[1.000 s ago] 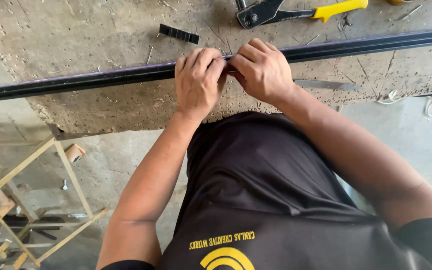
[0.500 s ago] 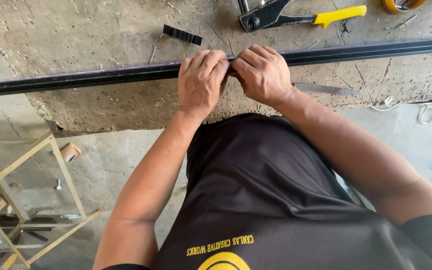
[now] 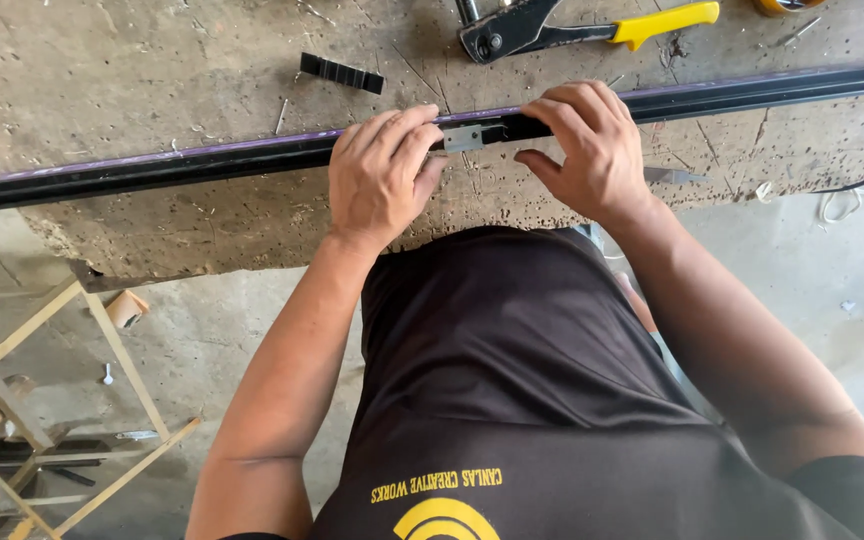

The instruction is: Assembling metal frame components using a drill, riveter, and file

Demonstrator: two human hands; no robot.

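The left hand (image 3: 380, 175) and right hand (image 3: 584, 150) both pinch a long black bar (image 3: 202, 165) lying near the table (image 3: 152, 70) edge, at a small silver piece (image 3: 464, 138). A slip could push that piece off the edge. Farther back, yellow-handled pliers (image 3: 572, 25) leave little room.

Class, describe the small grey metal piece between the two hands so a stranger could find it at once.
Start at the worn bench and follow the long black rail running across it. Midway, between the left hand and right hand, sits a small metal plate on the rail. It is the only pale grey, flat piece there; the rail is black.
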